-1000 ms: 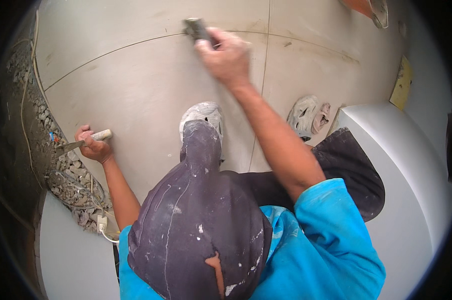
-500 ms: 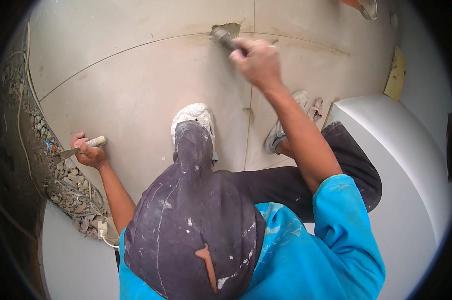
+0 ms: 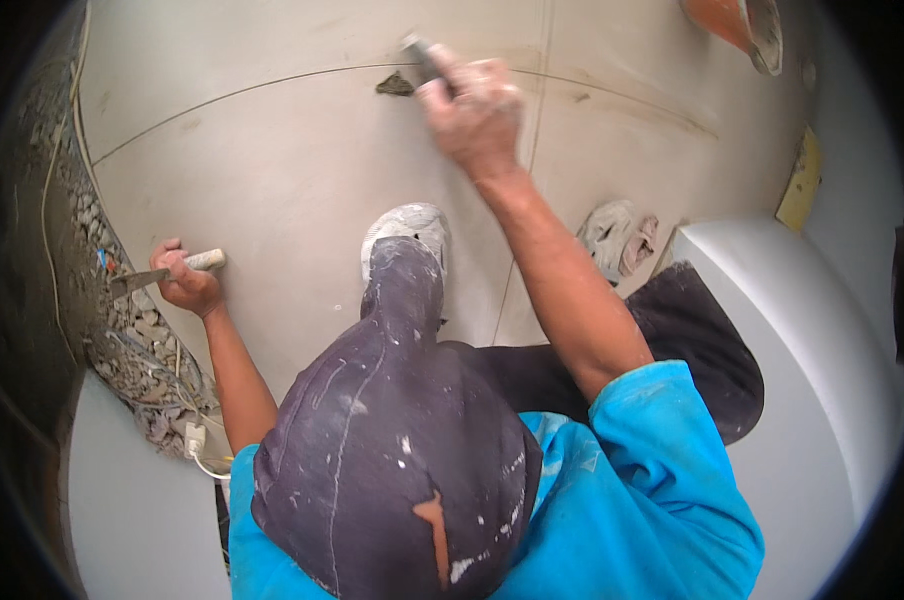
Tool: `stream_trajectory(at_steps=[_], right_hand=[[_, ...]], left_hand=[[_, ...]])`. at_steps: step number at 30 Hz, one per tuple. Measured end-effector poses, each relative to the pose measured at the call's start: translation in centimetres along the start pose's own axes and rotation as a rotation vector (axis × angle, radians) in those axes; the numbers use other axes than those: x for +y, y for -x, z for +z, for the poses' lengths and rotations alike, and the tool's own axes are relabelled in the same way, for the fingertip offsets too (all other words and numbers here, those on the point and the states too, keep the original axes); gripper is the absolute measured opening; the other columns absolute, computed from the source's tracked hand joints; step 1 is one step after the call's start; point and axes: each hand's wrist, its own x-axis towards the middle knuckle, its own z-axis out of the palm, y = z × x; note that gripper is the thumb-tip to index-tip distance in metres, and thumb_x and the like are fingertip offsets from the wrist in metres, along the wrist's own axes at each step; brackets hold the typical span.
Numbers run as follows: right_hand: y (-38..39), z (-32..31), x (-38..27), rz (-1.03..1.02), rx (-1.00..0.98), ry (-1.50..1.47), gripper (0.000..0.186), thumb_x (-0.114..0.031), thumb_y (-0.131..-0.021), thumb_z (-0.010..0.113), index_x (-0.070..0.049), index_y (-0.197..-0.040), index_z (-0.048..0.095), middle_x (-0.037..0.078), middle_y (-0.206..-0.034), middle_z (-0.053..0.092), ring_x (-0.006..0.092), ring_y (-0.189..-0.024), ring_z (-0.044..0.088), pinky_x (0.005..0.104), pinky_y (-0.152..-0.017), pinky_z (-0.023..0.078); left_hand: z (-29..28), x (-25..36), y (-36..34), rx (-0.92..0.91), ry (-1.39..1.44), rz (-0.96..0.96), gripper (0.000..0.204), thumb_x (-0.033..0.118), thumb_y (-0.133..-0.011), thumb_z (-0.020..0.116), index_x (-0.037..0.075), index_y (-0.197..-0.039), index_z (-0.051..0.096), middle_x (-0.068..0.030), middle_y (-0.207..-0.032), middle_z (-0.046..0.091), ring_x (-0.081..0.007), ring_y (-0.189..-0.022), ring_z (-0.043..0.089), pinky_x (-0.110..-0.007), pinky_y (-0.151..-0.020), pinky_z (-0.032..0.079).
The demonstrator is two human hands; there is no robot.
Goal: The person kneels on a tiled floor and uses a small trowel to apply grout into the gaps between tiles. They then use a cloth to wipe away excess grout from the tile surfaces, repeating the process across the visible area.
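My left hand [image 3: 190, 285] is closed around the pale handle [image 3: 209, 259] of a scraper, its metal blade [image 3: 137, 281] pointing left over the rubble edge. At upper centre my right hand [image 3: 472, 122], whitened with dust and slightly blurred, grips a dark hand tool [image 3: 424, 58] with a light tip, at the floor joint [image 3: 332, 68]. Just below and left of that tool is a small dark grey-green smear [image 3: 394, 85] on the large beige tiles [image 3: 252, 200]. My shoe [image 3: 404, 225] rests on the tile below.
An orange container [image 3: 730, 28] is at top right, a yellow board [image 3: 800, 180] by the right wall, a pink cloth [image 3: 640, 245] beside my other shoe. A white curved ledge [image 3: 792, 330] runs along the right. Rubble [image 3: 152, 370], cables and a white plug [image 3: 195, 440] lie along the left.
Since half a second ago my right hand with its tool has moved left and slightly up. The dark smear looks smaller and further left. My left hand keeps its grip on the scraper.
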Motion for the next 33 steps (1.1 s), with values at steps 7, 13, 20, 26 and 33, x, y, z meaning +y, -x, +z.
stream_trajectory(at_steps=[7, 13, 20, 26, 33], right_hand=[[0.2, -1.6, -1.8, -0.127, -0.096, -0.033, 0.031, -0.018, -0.073, 0.067, -0.009, -0.102, 0.07, 0.01, -0.086, 0.071, 0.0272, -0.075, 0.062, 0.0381, -0.068, 0.055], [-1.3, -2.0, -0.1, 0.019, 0.156, 0.034, 0.03, -0.023, -0.076, 0.067, -0.012, -0.104, 0.075, 0.01, -0.069, 0.067, 0.0221, -0.069, 0.063, 0.0361, -0.067, 0.054], [-1.6, 0.5, 0.8, -0.227, 0.299, 0.027, 0.032, -0.013, -0.074, 0.069, -0.011, -0.106, 0.074, 0.006, -0.089, 0.072, 0.0201, -0.081, 0.064, 0.0335, -0.073, 0.055], [1.6, 1.5, -1.9, -0.419, -0.004, -0.031, 0.037, -0.015, -0.072, 0.071, -0.013, -0.109, 0.071, 0.004, -0.1, 0.072, 0.0211, -0.082, 0.063, 0.0346, -0.073, 0.054], [-1.7, -1.9, 1.6, 0.169, 0.078, 0.093, 0.031, -0.017, -0.074, 0.063, -0.011, -0.104, 0.071, 0.011, -0.071, 0.066, 0.0266, -0.063, 0.062, 0.0408, -0.057, 0.052]], left_hand=[[0.5, 0.8, -0.2, 0.004, 0.018, -0.014, 0.032, 0.028, -0.092, 0.044, 0.003, -0.072, 0.048, -0.0136, -0.087, 0.059, -0.0235, -0.078, 0.053, -0.036, -0.073, 0.045], [0.6, 1.7, -0.5, 0.013, 0.008, -0.065, 0.03, 0.026, -0.091, 0.044, 0.002, -0.072, 0.048, -0.0136, -0.087, 0.06, -0.0234, -0.077, 0.054, -0.036, -0.073, 0.046], [0.8, 2.5, -0.6, 0.009, 0.013, -0.043, 0.029, 0.025, -0.09, 0.046, 0.002, -0.072, 0.047, -0.0138, -0.087, 0.061, -0.0237, -0.077, 0.054, -0.036, -0.072, 0.046], [0.6, 2.3, -0.4, 0.009, -0.007, -0.086, 0.03, 0.025, -0.09, 0.046, 0.002, -0.072, 0.046, -0.0142, -0.087, 0.06, -0.024, -0.077, 0.054, -0.036, -0.072, 0.046], [0.6, 2.4, -0.8, 0.008, -0.009, -0.05, 0.029, 0.024, -0.089, 0.047, 0.001, -0.072, 0.047, -0.014, -0.085, 0.06, -0.0241, -0.077, 0.054, -0.037, -0.071, 0.045]])
